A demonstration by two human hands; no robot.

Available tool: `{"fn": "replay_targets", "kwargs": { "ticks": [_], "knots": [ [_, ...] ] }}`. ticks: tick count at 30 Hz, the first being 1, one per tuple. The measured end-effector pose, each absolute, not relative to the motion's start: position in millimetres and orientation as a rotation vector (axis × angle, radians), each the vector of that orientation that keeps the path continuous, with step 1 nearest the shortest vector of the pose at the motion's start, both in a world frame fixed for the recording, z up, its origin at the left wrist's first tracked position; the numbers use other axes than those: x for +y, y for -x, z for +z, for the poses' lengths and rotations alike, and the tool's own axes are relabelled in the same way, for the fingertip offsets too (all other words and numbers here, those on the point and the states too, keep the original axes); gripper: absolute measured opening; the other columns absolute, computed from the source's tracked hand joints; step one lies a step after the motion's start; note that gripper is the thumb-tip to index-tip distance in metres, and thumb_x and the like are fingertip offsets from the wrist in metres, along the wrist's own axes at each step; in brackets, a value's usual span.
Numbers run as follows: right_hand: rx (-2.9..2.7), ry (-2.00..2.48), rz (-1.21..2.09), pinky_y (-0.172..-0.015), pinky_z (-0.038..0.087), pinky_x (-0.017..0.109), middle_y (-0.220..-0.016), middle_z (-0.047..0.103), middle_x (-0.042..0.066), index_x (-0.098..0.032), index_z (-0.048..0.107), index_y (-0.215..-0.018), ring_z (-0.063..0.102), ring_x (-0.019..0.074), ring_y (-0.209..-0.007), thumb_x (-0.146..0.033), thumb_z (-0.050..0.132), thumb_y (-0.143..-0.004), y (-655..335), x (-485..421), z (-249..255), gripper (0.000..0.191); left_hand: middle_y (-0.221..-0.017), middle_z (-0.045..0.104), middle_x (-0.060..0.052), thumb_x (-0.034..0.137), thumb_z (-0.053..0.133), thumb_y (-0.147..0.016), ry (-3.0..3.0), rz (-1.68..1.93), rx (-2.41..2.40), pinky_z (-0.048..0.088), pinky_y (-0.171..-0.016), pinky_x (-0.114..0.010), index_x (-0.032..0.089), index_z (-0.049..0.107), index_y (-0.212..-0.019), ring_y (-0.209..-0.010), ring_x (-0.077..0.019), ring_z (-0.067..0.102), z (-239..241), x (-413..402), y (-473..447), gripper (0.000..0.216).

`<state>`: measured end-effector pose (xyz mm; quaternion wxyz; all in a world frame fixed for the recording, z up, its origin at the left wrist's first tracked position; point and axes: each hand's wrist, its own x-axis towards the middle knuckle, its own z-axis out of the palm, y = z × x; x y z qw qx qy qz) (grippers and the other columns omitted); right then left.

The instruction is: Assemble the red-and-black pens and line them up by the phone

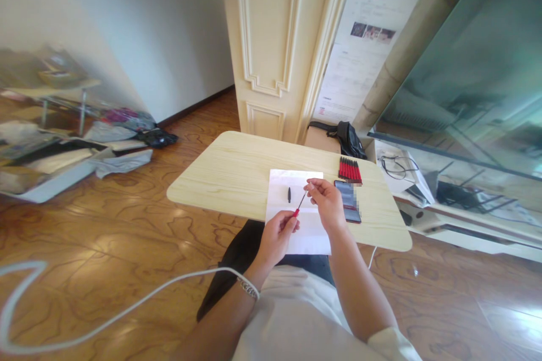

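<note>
My left hand (pixel 279 231) is closed round the red barrel (pixel 296 212) of a disassembled pen. A thin dark refill (pixel 302 201) sticks up out of that barrel at a slant. At its upper end, my right hand (pixel 327 198) pinches with thumb and fingertips; the tip between them is too small to make out clearly. Both hands are above a white sheet of paper (pixel 277 180). On the sheet, left of the refill, lies a short black pen part (pixel 289 195).
Several red-and-black pens (pixel 350 170) lie in a row at the right of the pale wooden table (pixel 220 175). Below them rests a dark phone (pixel 346 194). A white cable (pixel 127 310) loops at the left. Behind the table sits a black bag (pixel 349 138).
</note>
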<state>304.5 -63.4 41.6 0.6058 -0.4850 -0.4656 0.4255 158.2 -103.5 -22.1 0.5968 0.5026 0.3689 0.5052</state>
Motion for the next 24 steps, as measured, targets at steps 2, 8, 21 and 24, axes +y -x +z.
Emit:
{"fn": "replay_targets", "kwargs": {
  "ticks": [2,8,21,24],
  "knots": [
    [-1.11,1.134,0.964,-0.052,0.037,0.025,-0.081,0.067,0.005,-0.019,0.064,-0.096,0.054,0.0131,-0.064,-0.038,0.065,-0.076,-305,-64,40,0.027,-0.078,0.066,-0.005,0.04,0.06,-0.083,-1.16,1.169,0.858,0.049,-0.069,-0.028,0.014,0.061,-0.1,-0.072,-0.0151,0.062,-21,-103,-158,0.031],
    [-1.224,1.232,0.855,-0.063,0.044,0.028,-0.082,0.069,0.006,-0.019,0.066,-0.091,0.06,0.0163,-0.072,-0.039,0.067,-0.075,-305,-66,36,0.026,-0.077,0.065,-0.005,0.041,0.06,-0.083,-1.154,1.169,0.852,0.048,-0.068,-0.027,0.014,0.061,-0.1,-0.071,-0.015,0.062,-22,-103,-158,0.032],
    [-1.41,1.33,1.035,-0.071,0.046,0.031,-0.084,0.07,0.005,-0.02,0.066,-0.1,0.062,0.0176,-0.075,-0.036,0.068,-0.071,-313,-45,10,0.033,-0.079,0.067,-0.007,0.044,0.06,-0.082,-1.154,1.218,0.903,0.051,-0.07,-0.029,0.014,0.061,-0.101,-0.072,-0.0163,0.064,-20,-103,-151,0.035],
    [-1.581,1.71,0.698,-0.075,0.045,0.034,-0.083,0.069,0.006,-0.022,0.068,-0.089,0.062,0.0203,-0.079,-0.039,0.062,-0.077,-305,-23,3,0.022,-0.08,0.067,-0.007,0.043,0.059,-0.083,-1.163,1.214,0.909,0.051,-0.071,-0.03,0.014,0.062,-0.101,-0.073,-0.0168,0.064,-20,-103,-150,0.034]
  ]
}}
